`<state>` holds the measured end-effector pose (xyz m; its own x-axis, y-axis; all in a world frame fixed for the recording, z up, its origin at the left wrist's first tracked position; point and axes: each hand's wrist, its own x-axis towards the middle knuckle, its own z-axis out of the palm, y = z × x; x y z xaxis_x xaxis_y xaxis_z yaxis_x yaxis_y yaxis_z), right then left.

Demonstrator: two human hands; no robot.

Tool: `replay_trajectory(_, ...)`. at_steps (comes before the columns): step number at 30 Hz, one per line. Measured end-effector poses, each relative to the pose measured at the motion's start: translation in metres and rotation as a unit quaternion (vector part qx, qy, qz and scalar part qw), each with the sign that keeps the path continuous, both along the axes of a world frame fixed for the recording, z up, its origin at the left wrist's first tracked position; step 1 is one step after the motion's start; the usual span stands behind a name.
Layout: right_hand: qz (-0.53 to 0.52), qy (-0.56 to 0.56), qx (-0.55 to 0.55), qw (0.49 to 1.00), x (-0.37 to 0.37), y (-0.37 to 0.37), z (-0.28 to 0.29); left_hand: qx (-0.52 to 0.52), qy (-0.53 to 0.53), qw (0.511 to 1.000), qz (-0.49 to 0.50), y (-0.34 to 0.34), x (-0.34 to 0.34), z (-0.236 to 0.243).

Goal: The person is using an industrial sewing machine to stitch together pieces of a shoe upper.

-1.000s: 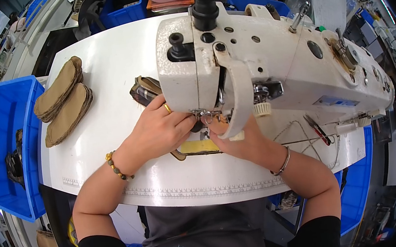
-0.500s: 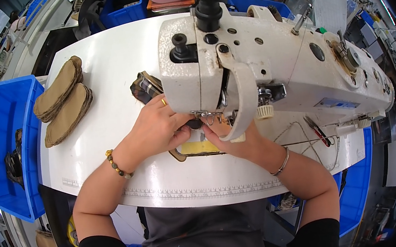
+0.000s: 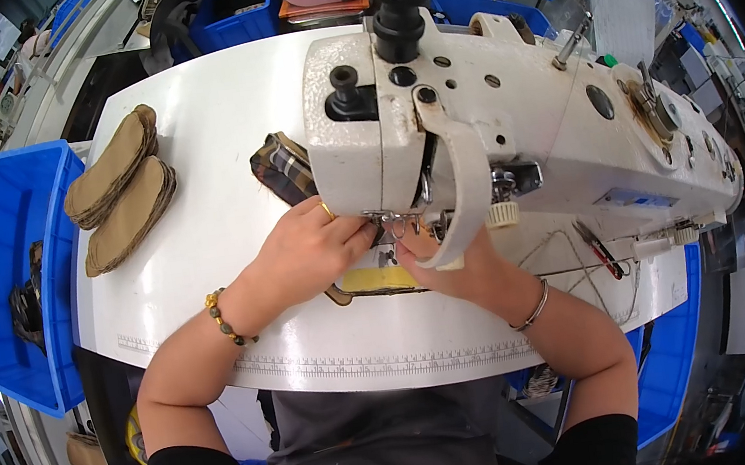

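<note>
- Plaid cloth (image 3: 286, 169) lies on the white counter (image 3: 204, 236) at the head of the sewing machine (image 3: 516, 110); one end shows on the far side of the left hand (image 3: 304, 251), the rest being hidden under hand and machine.
- The left grip is closed, thumb and fingers pinching what looks like the cloth's edge just left of the needle area, probably to steady it there.
- The right hand (image 3: 457, 266) bends in from the other side, perhaps so the cloth is controlled from both sides; partly hidden, its grip may hold or merely press: I cannot tell.
- A yellow strip (image 3: 379, 280) lies just near of the hands.
- Red-handled snips (image 3: 600, 250) lie to the right, seemingly for easy reach.
- Two stacks of brown sole-shaped pieces (image 3: 133, 215) sit far left, apparently out of the hands' way, near a blue bin (image 3: 63, 273).
</note>
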<state>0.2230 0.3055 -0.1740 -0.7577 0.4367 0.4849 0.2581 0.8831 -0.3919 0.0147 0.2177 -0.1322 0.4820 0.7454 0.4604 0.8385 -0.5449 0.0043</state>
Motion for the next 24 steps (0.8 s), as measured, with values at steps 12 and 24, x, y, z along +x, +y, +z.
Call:
replay_trajectory(12, -0.007, 0.050, -0.129, 0.990, -0.001, -0.017, 0.004, -0.020, 0.058, 0.997, 0.039, -0.008, 0.006, 0.003)
replay_trajectory(24, -0.012, -0.023, -0.176, 0.984, 0.003, -0.016, 0.015, 0.009, 0.092, 0.994, 0.066, -0.008, 0.016, 0.002)
